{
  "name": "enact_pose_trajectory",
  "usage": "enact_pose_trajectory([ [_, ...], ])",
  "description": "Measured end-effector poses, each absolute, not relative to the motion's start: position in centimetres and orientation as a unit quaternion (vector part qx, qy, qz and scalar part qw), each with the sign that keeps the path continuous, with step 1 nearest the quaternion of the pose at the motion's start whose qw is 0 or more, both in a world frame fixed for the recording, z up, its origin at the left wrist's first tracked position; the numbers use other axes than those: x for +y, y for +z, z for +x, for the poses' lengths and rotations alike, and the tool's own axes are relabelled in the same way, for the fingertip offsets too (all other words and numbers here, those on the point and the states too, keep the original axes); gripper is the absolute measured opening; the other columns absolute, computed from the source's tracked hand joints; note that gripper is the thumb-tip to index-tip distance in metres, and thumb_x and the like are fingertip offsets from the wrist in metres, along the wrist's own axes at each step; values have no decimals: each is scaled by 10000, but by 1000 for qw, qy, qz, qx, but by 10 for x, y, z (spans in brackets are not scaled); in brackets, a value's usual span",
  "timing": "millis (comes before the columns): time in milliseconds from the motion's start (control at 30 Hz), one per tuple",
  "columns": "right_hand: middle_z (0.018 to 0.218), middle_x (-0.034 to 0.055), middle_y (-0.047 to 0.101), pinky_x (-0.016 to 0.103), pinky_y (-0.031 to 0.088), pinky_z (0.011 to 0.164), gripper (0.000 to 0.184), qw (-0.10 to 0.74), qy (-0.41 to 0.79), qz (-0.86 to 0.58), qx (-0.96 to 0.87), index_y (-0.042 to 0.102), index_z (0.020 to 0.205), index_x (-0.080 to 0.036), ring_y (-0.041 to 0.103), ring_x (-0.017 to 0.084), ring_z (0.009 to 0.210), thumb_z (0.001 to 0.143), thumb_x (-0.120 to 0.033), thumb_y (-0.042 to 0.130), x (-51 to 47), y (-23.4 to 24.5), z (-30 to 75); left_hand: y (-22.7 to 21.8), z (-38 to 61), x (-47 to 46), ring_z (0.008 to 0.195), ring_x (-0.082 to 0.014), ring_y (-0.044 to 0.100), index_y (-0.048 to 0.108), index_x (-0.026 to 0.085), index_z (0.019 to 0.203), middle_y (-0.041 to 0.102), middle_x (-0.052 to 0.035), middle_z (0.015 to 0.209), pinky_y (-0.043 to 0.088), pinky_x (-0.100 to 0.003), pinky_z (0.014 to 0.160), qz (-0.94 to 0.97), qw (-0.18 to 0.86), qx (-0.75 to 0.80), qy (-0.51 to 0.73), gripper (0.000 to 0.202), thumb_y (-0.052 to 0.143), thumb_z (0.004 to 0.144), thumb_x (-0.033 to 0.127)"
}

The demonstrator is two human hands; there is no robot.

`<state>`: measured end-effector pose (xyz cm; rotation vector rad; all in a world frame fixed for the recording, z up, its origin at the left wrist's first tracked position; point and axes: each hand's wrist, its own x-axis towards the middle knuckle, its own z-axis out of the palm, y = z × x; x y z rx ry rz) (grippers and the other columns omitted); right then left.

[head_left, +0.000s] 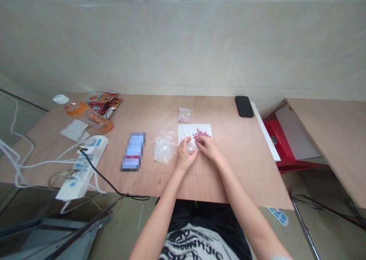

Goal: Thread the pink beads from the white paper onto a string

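Note:
Small round pink beads (200,133) lie in a loose cluster on a white sheet of paper (184,129). On the paper's left edge rests my left hand (185,155), its thumb and index finger apart. My right hand (210,147) is over the lower right of the sheet, with thumb and fingertips pinched together beside the beads. Whatever is between those fingertips is too small to make out. Behind the paper sits a small clear bag (184,115) with some pink in it. Left of my left hand lies a larger clear plastic bag (163,148).
A phone with a lit, blurred screen (133,152) lies to the left. Farther left are a power strip (82,168) with cables, an orange drink bottle (88,116), a tissue (74,130) and snack packets (104,103). A black phone (244,106) lies at the back right.

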<state>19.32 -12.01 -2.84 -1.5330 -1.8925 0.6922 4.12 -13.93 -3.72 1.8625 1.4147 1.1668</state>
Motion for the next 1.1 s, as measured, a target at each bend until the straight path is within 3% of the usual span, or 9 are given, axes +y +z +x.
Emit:
enact_pose_trajectory([
  [167,792,42,671,240,406,596,207,353,314,-561,-680,661,916,-175,559,138,609,842,-301,514,-127,-19,195,-37,41,-139,1068,-225,574,411,216,1214,585,-88,1133,452,-415,956,690,268,511,436,612,678,668,139],
  [433,663,6,622,217,352,546,244,322,377,-525,-692,674,910,-164,498,115,553,846,-347,525,-130,-5,196,-38,41,-139,1062,-218,578,412,208,1210,594,-88,1123,451,-408,956,690,276,503,441,603,667,668,132],
  [533,713,17,635,218,355,548,259,342,356,-550,-674,668,905,-164,489,114,557,841,-369,522,-132,-4,202,-37,40,-140,1066,-217,574,410,207,1211,590,-88,1127,451,-404,956,690,279,502,440,610,669,665,133],
  [733,526,-44,483,204,319,515,199,325,275,-624,-656,652,888,-175,446,104,488,795,-322,554,-145,-5,217,-35,41,-140,1068,-215,569,408,204,1210,588,-92,1134,443,-411,962,694,276,504,433,609,683,669,154],
  [1100,564,-21,550,207,316,526,196,279,257,-647,-662,648,863,-193,490,118,508,817,-330,516,-151,-23,220,-34,40,-141,1073,-211,565,411,212,1206,590,-84,1136,442,-396,965,694,278,508,427,605,686,670,154],
])
